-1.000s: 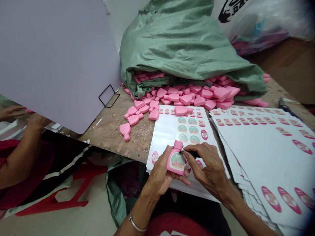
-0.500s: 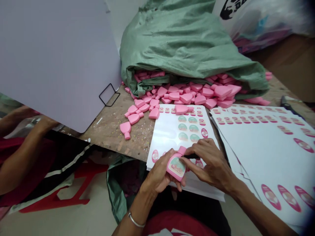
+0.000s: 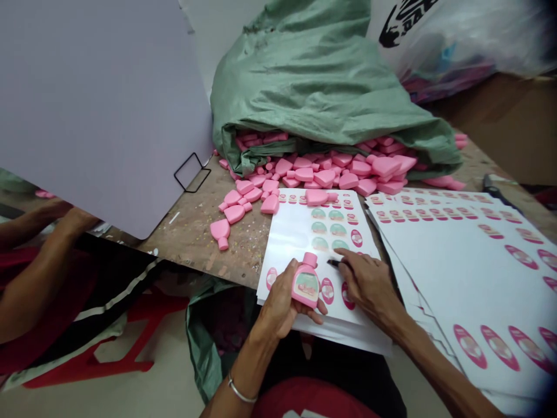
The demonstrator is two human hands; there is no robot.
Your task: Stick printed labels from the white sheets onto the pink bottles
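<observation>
A small pink bottle (image 3: pixel 307 283) with a green and cream label on its face stands cap up in my left hand (image 3: pixel 282 299), whose fingers wrap round it. My right hand (image 3: pixel 369 284) is over the sticker sheet (image 3: pixel 289 232), holding a thin dark tool (image 3: pixel 333 263) that points left. Its index finger reaches toward a green sticker (image 3: pixel 339 244). Green stickers, pink ovals and a top row of small labels show on this sheet. Another pink bottle (image 3: pixel 317 197) lies across the sheet's top edge.
Many pink bottles (image 3: pixel 324 177) spill from a green sack (image 3: pixel 313 87) at the back. More sticker sheets (image 3: pixel 430 261) lie at the right. A grey panel (image 3: pixel 96 104) and a wire stand (image 3: pixel 191 172) are on the left. Another person's arms (image 3: pixel 41 267) show beyond the panel.
My right hand has left the bottle and moved over the sheet, the dark tool still in it. My left hand has turned the bottle more upright. The view has shifted slightly.
</observation>
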